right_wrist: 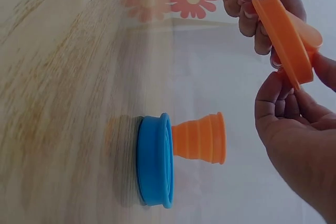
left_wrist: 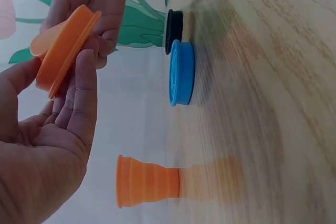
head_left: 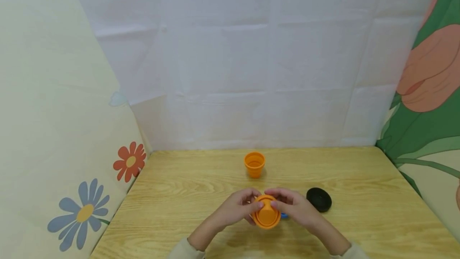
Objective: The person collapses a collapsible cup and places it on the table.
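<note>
The person's left hand (head_left: 234, 210) and right hand (head_left: 297, 208) share the hold, each grip pinching opposite sides of a round, orange, rubbery-looking flattened cup (head_left: 267, 220), thumbs on the near face, fingers behind. It is held tilted above the light wood-grain table (head_left: 161, 211), a blunt bulge standing out from its ringed face. A flat, round blue piece (left_wrist: 181, 74) lies on the table below.
</note>
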Action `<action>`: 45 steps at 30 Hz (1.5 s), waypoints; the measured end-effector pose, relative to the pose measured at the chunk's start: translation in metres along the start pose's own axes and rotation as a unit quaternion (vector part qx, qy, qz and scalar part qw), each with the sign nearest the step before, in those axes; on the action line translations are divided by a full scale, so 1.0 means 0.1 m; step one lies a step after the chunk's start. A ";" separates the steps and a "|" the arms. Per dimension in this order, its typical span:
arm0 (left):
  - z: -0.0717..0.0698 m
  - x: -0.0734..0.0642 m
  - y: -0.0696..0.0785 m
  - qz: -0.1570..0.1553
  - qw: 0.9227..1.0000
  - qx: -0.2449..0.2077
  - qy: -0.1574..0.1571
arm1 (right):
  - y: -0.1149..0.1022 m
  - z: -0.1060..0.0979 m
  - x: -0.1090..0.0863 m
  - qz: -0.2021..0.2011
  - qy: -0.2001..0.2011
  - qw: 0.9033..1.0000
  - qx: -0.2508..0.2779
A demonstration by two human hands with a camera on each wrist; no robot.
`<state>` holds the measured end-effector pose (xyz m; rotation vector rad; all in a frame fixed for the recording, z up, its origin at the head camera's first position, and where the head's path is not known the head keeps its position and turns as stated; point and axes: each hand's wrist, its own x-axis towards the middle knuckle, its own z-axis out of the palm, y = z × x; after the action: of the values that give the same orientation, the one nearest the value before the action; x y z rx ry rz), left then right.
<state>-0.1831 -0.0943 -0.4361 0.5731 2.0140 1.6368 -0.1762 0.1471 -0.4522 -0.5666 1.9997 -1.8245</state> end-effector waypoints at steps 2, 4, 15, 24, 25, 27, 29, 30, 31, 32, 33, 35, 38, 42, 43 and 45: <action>0.01 0.00 0.00 0.003 1.000 0.002 0.004 | 0.00 0.01 0.00 0.004 0.003 1.000 0.000; 0.02 0.00 0.01 0.008 1.000 0.002 0.010 | 0.00 0.01 0.01 0.003 0.002 1.000 0.000; 0.07 0.01 0.00 0.022 0.999 0.029 0.035 | 0.04 0.02 0.01 -0.009 0.011 0.999 -0.039; 0.09 0.04 -0.03 0.036 0.996 0.069 0.043 | 0.04 0.08 0.02 -0.036 0.049 0.993 -0.100; 0.09 0.04 -0.03 0.037 0.996 0.067 0.043 | 0.04 0.08 0.02 -0.034 0.052 0.993 -0.103; 0.09 0.05 -0.04 0.038 0.996 0.063 0.042 | 0.04 0.08 0.02 -0.032 0.056 0.992 -0.107; 0.10 0.05 -0.05 0.038 0.997 0.058 0.043 | 0.04 0.07 0.02 -0.030 0.057 0.992 -0.105; 0.10 0.05 -0.05 0.037 0.997 0.054 0.042 | 0.04 0.07 0.02 -0.030 0.057 0.992 -0.104; 0.10 0.05 -0.06 0.036 0.997 0.050 0.040 | 0.04 0.06 0.02 -0.029 0.057 0.993 -0.101; 0.09 0.05 -0.06 0.034 0.998 0.045 0.039 | 0.03 0.06 0.02 -0.028 0.057 0.993 -0.097; 0.09 0.05 -0.06 0.031 0.998 0.039 0.037 | 0.04 0.05 0.02 -0.027 0.056 0.994 -0.091; 0.08 0.05 -0.06 0.024 0.999 0.028 0.032 | 0.04 0.05 0.02 -0.024 0.055 0.995 -0.077; 0.06 0.04 -0.06 0.016 0.999 0.013 0.030 | 0.05 0.04 0.03 -0.007 0.049 0.998 -0.043; 0.04 0.04 -0.08 0.012 0.999 0.003 0.036 | 0.07 0.02 0.04 0.016 0.033 0.999 -0.003; 0.04 0.05 -0.09 0.013 0.999 0.002 0.037 | 0.07 0.01 0.05 0.020 0.028 0.999 0.003; 0.03 0.05 -0.10 0.014 0.999 -0.004 0.040 | 0.07 0.00 0.05 0.026 0.020 0.999 0.015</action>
<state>-0.1855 -0.0904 -0.4465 0.5423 2.0644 1.7092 -0.1808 0.1447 -0.4597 -0.4677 1.9916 -1.8453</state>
